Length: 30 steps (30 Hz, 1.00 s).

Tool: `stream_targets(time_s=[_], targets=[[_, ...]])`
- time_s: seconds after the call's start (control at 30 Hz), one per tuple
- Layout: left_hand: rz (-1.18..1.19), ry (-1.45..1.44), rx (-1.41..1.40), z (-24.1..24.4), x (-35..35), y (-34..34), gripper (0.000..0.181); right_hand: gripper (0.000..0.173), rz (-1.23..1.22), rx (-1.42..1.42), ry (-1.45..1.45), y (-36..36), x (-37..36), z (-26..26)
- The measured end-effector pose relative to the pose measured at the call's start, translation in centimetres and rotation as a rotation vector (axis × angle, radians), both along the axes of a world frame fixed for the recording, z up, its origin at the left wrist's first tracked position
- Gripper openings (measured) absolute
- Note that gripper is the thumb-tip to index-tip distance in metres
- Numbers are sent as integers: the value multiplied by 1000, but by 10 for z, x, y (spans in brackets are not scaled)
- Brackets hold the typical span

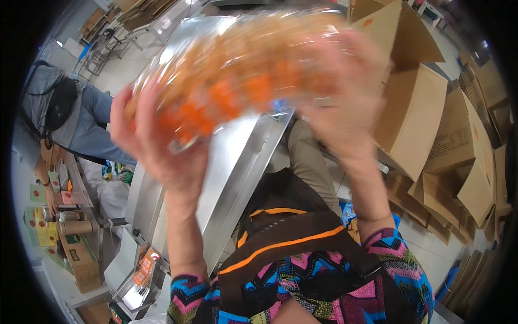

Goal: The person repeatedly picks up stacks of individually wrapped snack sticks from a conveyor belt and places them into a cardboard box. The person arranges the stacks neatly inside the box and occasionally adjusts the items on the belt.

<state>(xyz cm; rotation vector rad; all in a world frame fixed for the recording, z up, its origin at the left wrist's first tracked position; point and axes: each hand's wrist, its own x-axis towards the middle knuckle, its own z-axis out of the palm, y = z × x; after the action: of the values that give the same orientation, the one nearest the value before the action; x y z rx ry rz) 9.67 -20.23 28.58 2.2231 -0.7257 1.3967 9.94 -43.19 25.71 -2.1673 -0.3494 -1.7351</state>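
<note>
Both of my hands hold up a long, clear plastic-wrapped pack of orange-and-tan packets (243, 69), blurred by motion. My left hand (162, 141) grips its left end, with the fingers around the wrap. At the other end, my right hand (348, 97) holds the pack from the side, and its fingers are smeared by blur. The pack bows upward in the middle and hangs above a metal conveyor or chute (226, 154). Film glare and blur hide what the packets contain.
Open cardboard boxes (412, 109) stand close on my right, with flattened cardboard (465, 279) below. A co-worker in jeans (97, 117) is at the left, one hand (50, 202) near a side table. An orange packet (145, 269) lies in a metal tray at lower left.
</note>
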Motion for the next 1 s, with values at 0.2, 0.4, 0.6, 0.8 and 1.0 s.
stream_targets(time_s=[0.2,0.4,0.6,0.8,1.0], targets=[[-578,-219,-122,32,-19,-233,43,86,-167,395,24,-197,-128,-13],[-582,316,457,-22,-17,-321,63,76,-102,677,705,-285,-178,-117],[-454,1229,1103,-143,117,-282,95,67,159,376,1361,-239,-61,-140],[-371,1260,1129,-188,152,-275,105,62,18,411,2009,-227,16,-138],[-255,907,1186,-234,156,-318,72,73,-178,-102,1669,-258,29,-219]])
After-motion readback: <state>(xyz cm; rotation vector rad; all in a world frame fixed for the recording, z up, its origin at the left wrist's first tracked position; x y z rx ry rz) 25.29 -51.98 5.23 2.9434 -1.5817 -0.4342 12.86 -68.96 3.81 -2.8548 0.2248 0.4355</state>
